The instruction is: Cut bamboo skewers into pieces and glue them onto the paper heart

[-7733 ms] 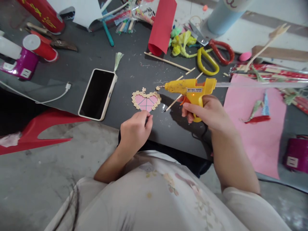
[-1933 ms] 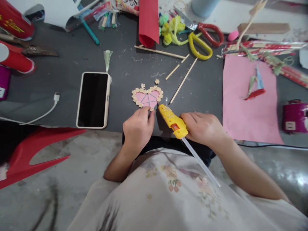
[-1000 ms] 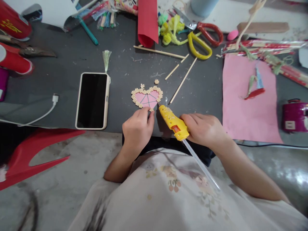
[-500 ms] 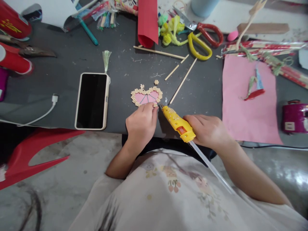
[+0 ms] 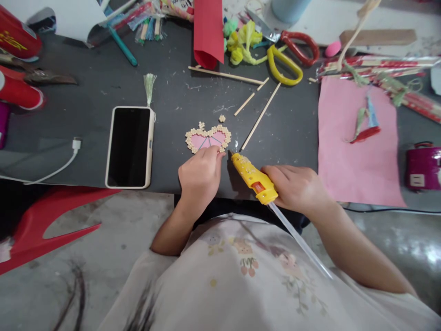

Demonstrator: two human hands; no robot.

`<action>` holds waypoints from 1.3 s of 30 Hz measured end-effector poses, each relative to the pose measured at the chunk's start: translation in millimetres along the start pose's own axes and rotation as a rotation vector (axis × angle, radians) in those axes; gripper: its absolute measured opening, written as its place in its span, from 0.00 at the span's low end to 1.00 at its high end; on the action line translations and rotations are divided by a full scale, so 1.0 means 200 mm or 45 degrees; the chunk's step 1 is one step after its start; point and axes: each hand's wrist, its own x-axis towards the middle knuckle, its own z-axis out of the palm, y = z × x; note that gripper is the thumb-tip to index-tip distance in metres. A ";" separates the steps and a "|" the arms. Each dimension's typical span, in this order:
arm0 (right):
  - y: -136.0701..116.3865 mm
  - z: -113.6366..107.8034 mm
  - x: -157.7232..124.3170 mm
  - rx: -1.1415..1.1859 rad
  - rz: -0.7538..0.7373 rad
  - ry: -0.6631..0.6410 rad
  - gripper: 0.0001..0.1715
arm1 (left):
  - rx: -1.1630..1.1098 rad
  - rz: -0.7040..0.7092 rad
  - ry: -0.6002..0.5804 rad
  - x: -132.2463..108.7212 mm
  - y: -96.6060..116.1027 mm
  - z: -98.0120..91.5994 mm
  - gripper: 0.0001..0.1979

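Note:
A small pink heart (image 5: 217, 136) with a border of pale bead-like flowers lies on the dark grey table. My left hand (image 5: 201, 172) is closed in a pinch at its lower edge, and the fingers hide the heart's bottom. In my right hand (image 5: 298, 186) is a yellow glue gun (image 5: 253, 177), held by its grip. Its nozzle points up and left, just right of my left fingertips. A long clear glue stick (image 5: 299, 239) sticks out of its back. Two small loose flower clusters (image 5: 222, 118) lie just beyond the heart.
Thin wooden sticks (image 5: 261, 116) lie beyond the glue gun. A phone (image 5: 130, 147) is on the left, a pink sheet (image 5: 356, 170) on the right. Scissors (image 5: 284, 69), yellow yarn (image 5: 246, 43) and a red paper roll (image 5: 208, 32) lie at the back. A red chair (image 5: 65, 207) stands lower left.
The view has shifted slightly. My left fingers now cover more of the flower bit at the heart's lower right edge. The glue gun stays close beside them, almost unmoved.

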 end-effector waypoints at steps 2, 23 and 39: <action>0.00 0.00 0.00 0.007 0.003 -0.007 0.15 | -0.023 -0.011 -0.023 0.00 0.00 0.00 0.12; 0.00 0.00 0.01 0.018 -0.003 0.002 0.16 | 0.012 0.075 -0.070 0.02 0.01 -0.02 0.14; 0.00 0.01 0.00 0.055 0.011 -0.002 0.16 | 0.121 0.425 -0.176 0.09 -0.06 -0.22 0.13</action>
